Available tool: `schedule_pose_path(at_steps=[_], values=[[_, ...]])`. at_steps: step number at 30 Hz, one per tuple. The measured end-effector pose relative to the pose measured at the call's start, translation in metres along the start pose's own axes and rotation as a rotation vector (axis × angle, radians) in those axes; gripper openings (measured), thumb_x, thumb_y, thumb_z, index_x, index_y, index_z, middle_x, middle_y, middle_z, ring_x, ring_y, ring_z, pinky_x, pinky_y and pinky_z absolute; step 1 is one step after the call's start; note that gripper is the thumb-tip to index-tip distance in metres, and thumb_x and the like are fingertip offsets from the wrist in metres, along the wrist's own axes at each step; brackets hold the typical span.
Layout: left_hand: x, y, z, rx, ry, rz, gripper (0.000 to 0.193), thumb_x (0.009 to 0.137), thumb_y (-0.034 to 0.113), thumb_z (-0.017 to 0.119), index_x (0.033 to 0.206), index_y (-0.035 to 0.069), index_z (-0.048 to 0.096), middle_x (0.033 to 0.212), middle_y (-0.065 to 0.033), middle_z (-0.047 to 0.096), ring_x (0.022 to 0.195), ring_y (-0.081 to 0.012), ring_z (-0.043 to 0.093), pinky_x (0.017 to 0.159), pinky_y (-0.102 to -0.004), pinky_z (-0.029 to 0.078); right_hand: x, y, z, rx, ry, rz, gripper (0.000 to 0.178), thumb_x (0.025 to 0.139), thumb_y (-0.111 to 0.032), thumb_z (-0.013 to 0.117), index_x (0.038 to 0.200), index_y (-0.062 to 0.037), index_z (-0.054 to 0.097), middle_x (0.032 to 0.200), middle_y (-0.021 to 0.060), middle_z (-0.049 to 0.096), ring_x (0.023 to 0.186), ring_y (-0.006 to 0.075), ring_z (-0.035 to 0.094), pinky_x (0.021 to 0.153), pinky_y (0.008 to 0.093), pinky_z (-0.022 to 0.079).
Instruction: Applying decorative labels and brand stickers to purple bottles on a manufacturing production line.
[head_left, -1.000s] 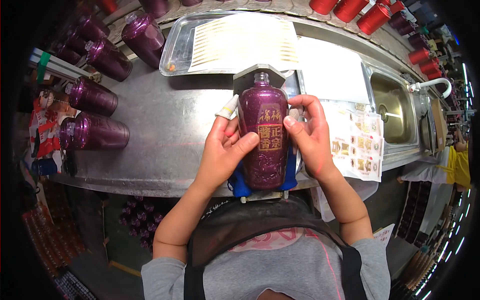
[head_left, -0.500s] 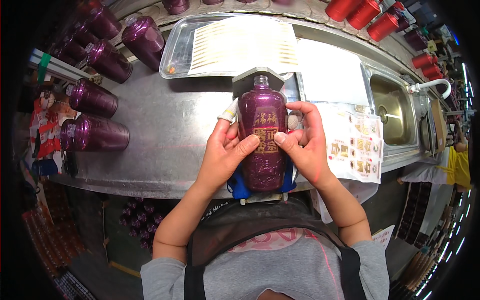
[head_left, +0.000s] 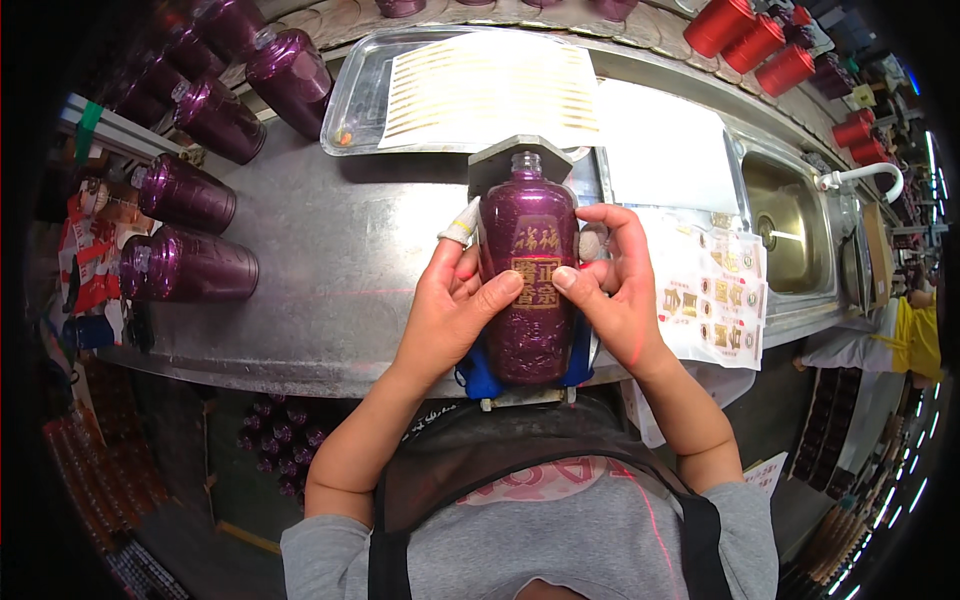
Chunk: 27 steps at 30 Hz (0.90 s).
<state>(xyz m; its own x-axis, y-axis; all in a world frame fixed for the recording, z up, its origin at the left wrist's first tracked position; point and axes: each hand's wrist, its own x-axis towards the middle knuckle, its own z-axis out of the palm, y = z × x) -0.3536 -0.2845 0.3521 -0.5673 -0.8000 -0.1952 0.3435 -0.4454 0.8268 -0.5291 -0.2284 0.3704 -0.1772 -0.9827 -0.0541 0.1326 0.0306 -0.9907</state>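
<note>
A glittery purple glass bottle [head_left: 528,345] lies on its back in a metal holder [head_left: 492,168] with blue padding [head_left: 480,372], its clear neck pointing away from me. A decal of gold characters [head_left: 537,282] sits on its front. My left hand [head_left: 452,295] grips the bottle's left side, thumb pressed on the decal's left edge. A whitish cover [head_left: 461,222] wraps one of its fingertips. From the other side my right hand [head_left: 618,285] holds the bottle, thumb on the decal's right edge and index finger near the shoulder. A pale round object [head_left: 592,240] shows beside the right fingers.
Several purple bottles [head_left: 203,262] lie or stand at the left. A clear tray [head_left: 345,115] carries a sheet with gold strips [head_left: 490,90]. Decal sheets [head_left: 715,300] lie at the right beside a sink [head_left: 785,225] with a white faucet [head_left: 870,170]. Red bottles [head_left: 750,40] stand on the slatted conveyor [head_left: 655,40].
The red and purple bottles on the far conveyor have shifted to the right. Both hands keep almost the same hold on the bottle, thumbs still on the decal.
</note>
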Motion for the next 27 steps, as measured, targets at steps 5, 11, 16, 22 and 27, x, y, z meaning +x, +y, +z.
schedule_pose_path(at_steps=[5,11,16,22,27], values=[[0.000,-0.001,-0.004,-0.003,-0.010,-0.018,0.081,0.086,0.006,0.068,0.149,0.003,0.017,0.135,-0.0156,0.047,0.122,-0.0199,0.050,0.102,-0.0333,0.041,0.006,-0.005,-0.012,0.017,0.066,0.076,0.037,0.086,-0.006,0.066,0.118,-0.0046,0.048,0.088,0.0016,0.059,0.058,0.0020,0.053,0.051,0.0172,0.042],[-0.006,0.003,0.002,0.142,-0.086,-0.045,0.102,0.079,0.008,0.075,0.151,0.007,0.003,0.138,-0.0155,0.041,0.124,-0.0222,0.048,0.105,-0.0356,0.037,0.037,0.009,-0.087,0.559,0.399,0.374,0.024,0.094,-0.025,0.053,0.098,-0.0023,0.060,0.081,0.0056,0.062,0.057,0.0157,0.058,0.052,0.0256,0.045],[-0.010,-0.002,-0.004,0.127,-0.065,-0.021,0.102,0.079,0.007,0.074,0.152,0.007,0.003,0.138,-0.0153,0.041,0.125,-0.0225,0.047,0.105,-0.0364,0.036,0.012,-0.035,-0.039,0.081,0.215,0.056,0.045,0.081,0.004,0.062,0.121,0.0026,0.043,0.102,0.0110,0.059,0.084,0.0159,0.062,0.074,0.0297,0.056],[-0.006,0.001,0.003,0.121,-0.053,-0.043,0.101,0.078,0.007,0.074,0.151,0.006,0.005,0.136,-0.0144,0.043,0.124,-0.0219,0.048,0.105,-0.0365,0.036,0.001,-0.057,-0.007,-0.862,-0.238,-0.605,0.027,0.072,0.001,0.073,0.096,-0.0006,0.061,0.083,0.0139,0.061,0.064,0.0269,0.055,0.057,0.0320,0.044],[-0.011,0.005,0.003,0.121,-0.024,-0.026,0.101,0.077,0.008,0.075,0.151,0.005,0.007,0.136,-0.0139,0.043,0.123,-0.0215,0.048,0.105,-0.0363,0.036,0.078,-0.053,0.001,-0.886,-0.116,-0.785,0.023,0.077,-0.002,0.066,0.100,-0.0017,0.061,0.081,0.0138,0.059,0.064,0.0302,0.055,0.058,0.0373,0.045]])
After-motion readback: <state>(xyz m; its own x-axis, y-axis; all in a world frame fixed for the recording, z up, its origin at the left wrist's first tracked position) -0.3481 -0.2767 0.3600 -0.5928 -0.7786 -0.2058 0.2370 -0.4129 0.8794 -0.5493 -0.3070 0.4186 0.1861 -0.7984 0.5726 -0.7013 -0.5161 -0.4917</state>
